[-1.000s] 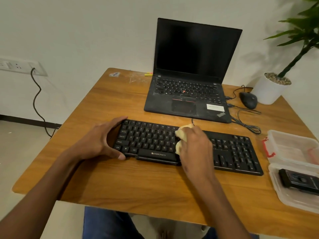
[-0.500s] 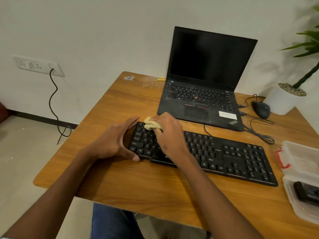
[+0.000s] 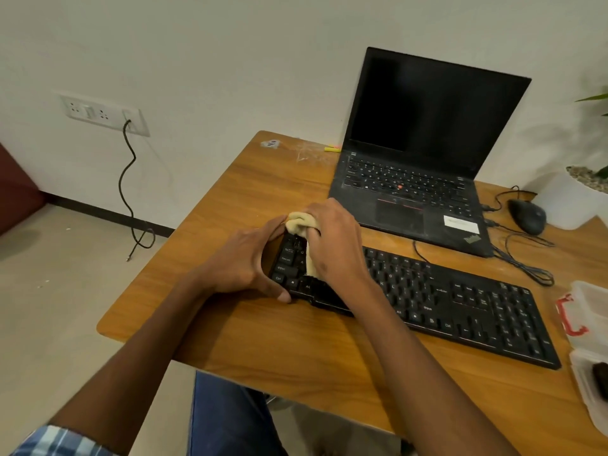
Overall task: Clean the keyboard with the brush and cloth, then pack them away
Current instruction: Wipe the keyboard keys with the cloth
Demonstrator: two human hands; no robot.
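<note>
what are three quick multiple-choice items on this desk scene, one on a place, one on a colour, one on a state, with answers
1. Where is the cloth?
A. on the keyboard's left end
B. on the laptop
C. in the plastic box

2. What colour is the cloth?
A. blue
B. pale yellow
C. black

3. What state is the laptop in?
A. lid closed
B. open, screen lit
C. open, screen dark

Answers:
1 A: the right hand presses it on the left keys of the keyboard, whose left edge the left hand holds.
2 B: it shows pale yellow against the black keys.
3 C: the lid stands up and the screen is black.
</note>
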